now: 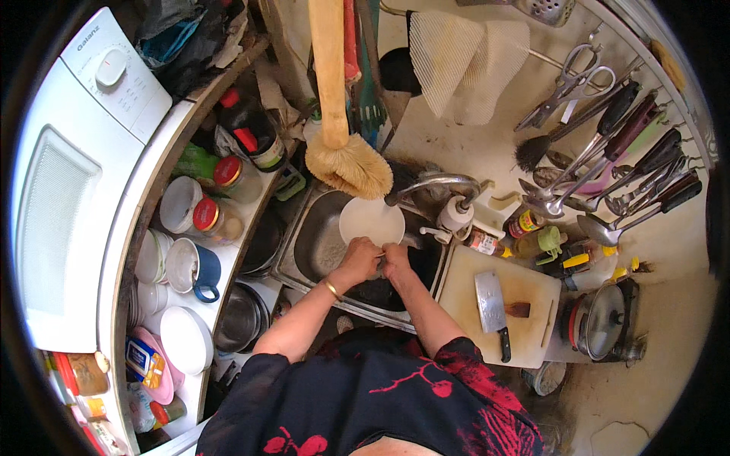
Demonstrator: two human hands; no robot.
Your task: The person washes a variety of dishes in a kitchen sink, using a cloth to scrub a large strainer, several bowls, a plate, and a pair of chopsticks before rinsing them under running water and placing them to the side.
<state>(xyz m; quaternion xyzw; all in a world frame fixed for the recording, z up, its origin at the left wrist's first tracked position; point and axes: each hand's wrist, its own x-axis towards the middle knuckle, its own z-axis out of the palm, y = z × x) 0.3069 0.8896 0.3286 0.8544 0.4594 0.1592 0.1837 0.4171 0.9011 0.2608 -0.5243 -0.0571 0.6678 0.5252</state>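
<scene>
Both hands are together over the stainless-steel sink (311,214), at the near side of a white bowl (370,219). My left hand (359,256), a gold-coloured bangle on its wrist, has its fingers curled in. My right hand (395,259) meets it from the other side, fingers bent. A small, thin piece seems to show between the fingertips, too small to name, and I cannot tell which hand grips it. Cloudy whitish contents appear to fill the bowl. Just beyond its right rim ends the spout of a curved metal faucet (439,181).
A wooden-handled bristle brush (349,165) hangs above the sink's far edge. On the right, a cleaver (489,302) lies on a cutting board (459,285), with sauce bottles (524,222) behind. Shelves at left hold a blue mug (206,269) and jars. Ladles (599,228) hang on the wall.
</scene>
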